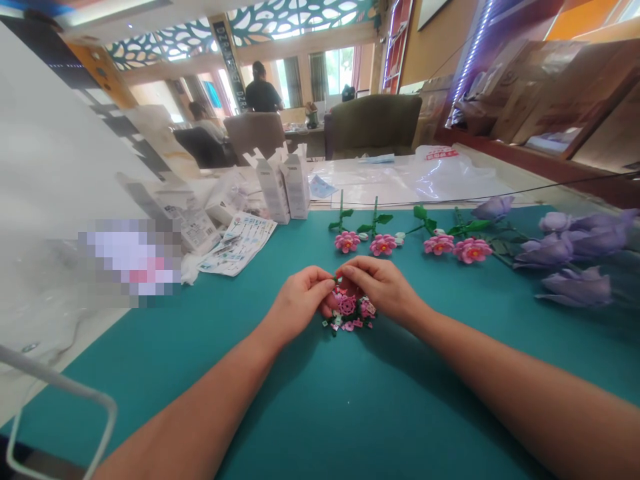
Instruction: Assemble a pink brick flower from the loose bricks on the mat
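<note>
My left hand (300, 305) and my right hand (376, 288) meet at the fingertips above a loose heap of small pink and green plastic brick pieces (349, 315), on a teal mat (300, 413). The left fingers pinch a small green piece, and the right fingers close around it from the other side. The hands hide part of the heap. Beyond them lie several finished pink brick flowers (439, 245) on green stems, and several larger lilac brick flowers (575, 250) lie to the right.
A printed instruction sheet (239, 244) and white product boxes (285, 188) stand at the mat's far left edge. A clear plastic bag (400, 180) lies behind the flowers. Armchairs (373, 125) and a standing person (263, 89) are farther back.
</note>
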Motion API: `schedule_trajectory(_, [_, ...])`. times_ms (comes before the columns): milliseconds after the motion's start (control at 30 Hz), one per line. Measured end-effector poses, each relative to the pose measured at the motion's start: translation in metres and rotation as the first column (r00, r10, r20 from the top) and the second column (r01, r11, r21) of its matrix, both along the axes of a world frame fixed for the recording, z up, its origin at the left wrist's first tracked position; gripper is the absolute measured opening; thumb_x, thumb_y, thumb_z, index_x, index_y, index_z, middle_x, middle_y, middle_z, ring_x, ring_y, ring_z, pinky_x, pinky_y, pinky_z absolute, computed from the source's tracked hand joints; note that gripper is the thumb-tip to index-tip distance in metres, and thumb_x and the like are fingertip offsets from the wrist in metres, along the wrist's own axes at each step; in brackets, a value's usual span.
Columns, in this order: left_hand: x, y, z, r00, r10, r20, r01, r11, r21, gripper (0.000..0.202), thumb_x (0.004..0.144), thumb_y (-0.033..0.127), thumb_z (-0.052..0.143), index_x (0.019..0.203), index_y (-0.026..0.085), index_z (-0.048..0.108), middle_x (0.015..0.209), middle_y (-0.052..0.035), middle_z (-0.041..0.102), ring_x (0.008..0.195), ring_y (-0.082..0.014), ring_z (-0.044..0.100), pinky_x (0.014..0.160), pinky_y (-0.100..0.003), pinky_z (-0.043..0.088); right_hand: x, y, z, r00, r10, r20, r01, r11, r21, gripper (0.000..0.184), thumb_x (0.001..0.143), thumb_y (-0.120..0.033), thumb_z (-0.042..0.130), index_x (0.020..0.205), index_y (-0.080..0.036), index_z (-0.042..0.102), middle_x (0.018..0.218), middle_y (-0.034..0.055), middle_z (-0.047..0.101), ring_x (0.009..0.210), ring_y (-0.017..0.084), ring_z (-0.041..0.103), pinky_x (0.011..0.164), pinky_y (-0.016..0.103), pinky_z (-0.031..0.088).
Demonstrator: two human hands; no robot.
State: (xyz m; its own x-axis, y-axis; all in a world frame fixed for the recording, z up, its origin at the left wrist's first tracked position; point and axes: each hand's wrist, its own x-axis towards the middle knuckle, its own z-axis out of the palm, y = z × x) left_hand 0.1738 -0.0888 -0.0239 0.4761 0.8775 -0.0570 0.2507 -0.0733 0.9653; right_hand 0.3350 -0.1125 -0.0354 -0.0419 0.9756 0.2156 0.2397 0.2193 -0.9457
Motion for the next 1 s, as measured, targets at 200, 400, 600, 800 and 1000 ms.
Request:
schedule_trajectory(200, [-0.005, 0.007, 0.002, 0.996, 0.064, 0.058, -0.060, 0.996, -0.073, 0.020, 0.076, 0.034, 0.056, 0.083, 0.015, 0.055, 0.060, 0.0009, 0.059, 0.049, -0.0086, 0.052, 0.051, -0.022, 0.043, 0.026, 0.018, -0.001, 0.998, -0.038, 0.053, 0.041, 0.997, -0.058, 0.015, 0.075, -0.030, 0.053, 0.070, -0.016, 0.058, 0.056, -0.0017, 0.056, 0.050, 0.010, 0.049, 0.049, 0.023, 0.040])
schedule_trajectory(400, [-0.010, 0.012, 0.003, 0.991, 0.111, 0.070, -0.106, 0.992, -0.065, 0.025, 0.070, 0.037, 0.061, 0.082, 0.016, 0.058, 0.073, 0.0002, 0.059, 0.059, -0.0095, 0.051, 0.059, -0.023, 0.041, 0.047, 0.024, 0.000, 0.908, -0.003, 0.420, 0.012, 1.000, -0.019, 0.015, 0.071, -0.015, 0.053, 0.079, -0.019, 0.065, 0.070, -0.0003, 0.064, 0.064, 0.012, 0.056, 0.058, 0.024, 0.042])
schedule_trajectory(600, [-0.009, 0.013, 0.002, 0.989, 0.127, 0.074, -0.123, 0.990, -0.067, 0.024, 0.067, 0.034, 0.063, 0.082, 0.016, 0.059, 0.073, 0.0012, 0.057, 0.062, -0.0096, 0.049, 0.060, -0.023, 0.039, 0.040, 0.010, 0.015, 0.671, 0.181, 0.719, -0.201, 0.978, -0.059, 0.015, 0.073, -0.009, 0.053, 0.072, -0.020, 0.064, 0.075, -0.0001, 0.065, 0.070, 0.013, 0.057, 0.061, 0.023, 0.039])
schedule_trajectory(800, [-0.010, 0.014, 0.003, 0.985, 0.146, 0.096, -0.138, 0.987, -0.085, 0.024, 0.065, 0.032, 0.066, 0.081, 0.016, 0.059, 0.072, 0.0025, 0.055, 0.061, -0.0087, 0.049, 0.059, -0.023, 0.038, 0.028, 0.001, 0.019, 0.591, 0.243, 0.769, -0.283, 0.956, -0.084, 0.017, 0.076, -0.008, 0.054, 0.072, -0.019, 0.065, 0.076, 0.0007, 0.061, 0.066, 0.012, 0.053, 0.059, 0.022, 0.035])
schedule_trajectory(1000, [-0.011, 0.015, 0.002, 0.983, 0.134, 0.122, -0.125, 0.989, -0.081, 0.025, 0.065, 0.033, 0.067, 0.081, 0.015, 0.059, 0.073, 0.0023, 0.055, 0.062, -0.0087, 0.049, 0.060, -0.023, 0.038, 0.018, -0.005, 0.013, 0.531, 0.247, 0.810, -0.361, 0.931, -0.047, 0.013, 0.079, -0.011, 0.057, 0.075, -0.018, 0.067, 0.074, 0.0011, 0.056, 0.063, 0.010, 0.049, 0.055, 0.022, 0.030])
